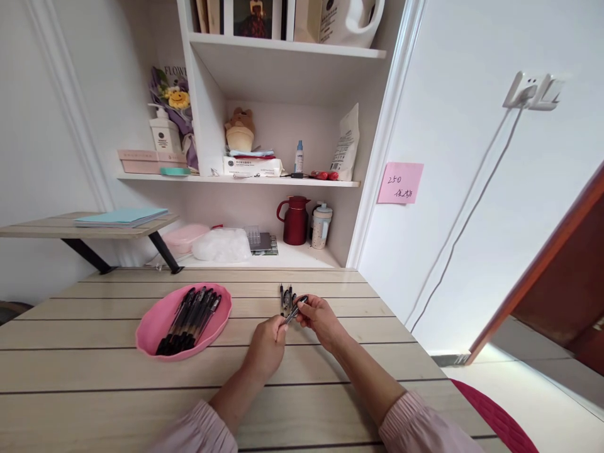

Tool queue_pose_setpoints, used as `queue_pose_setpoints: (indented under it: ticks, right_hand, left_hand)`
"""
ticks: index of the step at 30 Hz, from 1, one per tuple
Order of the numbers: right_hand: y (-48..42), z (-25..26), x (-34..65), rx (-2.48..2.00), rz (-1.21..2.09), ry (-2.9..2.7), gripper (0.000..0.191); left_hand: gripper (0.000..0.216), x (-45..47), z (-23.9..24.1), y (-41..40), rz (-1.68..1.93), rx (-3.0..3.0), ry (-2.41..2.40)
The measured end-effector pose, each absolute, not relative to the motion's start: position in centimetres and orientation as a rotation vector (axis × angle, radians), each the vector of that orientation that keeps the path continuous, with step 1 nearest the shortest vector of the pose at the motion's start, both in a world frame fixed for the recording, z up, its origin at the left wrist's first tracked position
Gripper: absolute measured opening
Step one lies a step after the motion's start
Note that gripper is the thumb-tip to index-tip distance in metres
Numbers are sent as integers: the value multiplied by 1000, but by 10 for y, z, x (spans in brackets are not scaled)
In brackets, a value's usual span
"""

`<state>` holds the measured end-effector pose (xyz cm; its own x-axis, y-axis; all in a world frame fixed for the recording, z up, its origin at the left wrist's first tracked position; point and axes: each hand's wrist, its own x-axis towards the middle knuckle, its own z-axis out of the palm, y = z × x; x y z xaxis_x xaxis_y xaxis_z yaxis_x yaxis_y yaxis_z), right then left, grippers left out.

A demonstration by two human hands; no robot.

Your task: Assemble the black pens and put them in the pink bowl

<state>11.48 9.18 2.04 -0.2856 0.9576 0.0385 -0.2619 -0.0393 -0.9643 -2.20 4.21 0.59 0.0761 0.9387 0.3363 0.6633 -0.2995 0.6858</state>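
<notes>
Both my hands hold one black pen [293, 311] just above the wooden table [113, 371]. My left hand [268, 347] pinches its lower end, fingers closed. My right hand [319, 318] grips the upper end, where the cap sits, fingers closed. Just beyond my hands, two or three black pens [285, 296] lie side by side on the table. To the left, a pink oval tray [151, 330] holds several black pens [191, 318].
A raised wooden shelf [56, 228] with a teal folder [120, 216] stands at the table's back left. Behind are white shelves with a red jug [295, 220], a speckled cup [321, 225] and a plastic bag [221, 244]. A pink sticky note [400, 182] hangs on the right wall.
</notes>
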Motion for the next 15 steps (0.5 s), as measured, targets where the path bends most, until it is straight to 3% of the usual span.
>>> queue_pose_setpoints:
  ticks: [15]
  right_hand:
    - [87,17,120,-894,1452,-1281,42]
  left_hand:
    - [20,-31,21,36,1119,2114,1876]
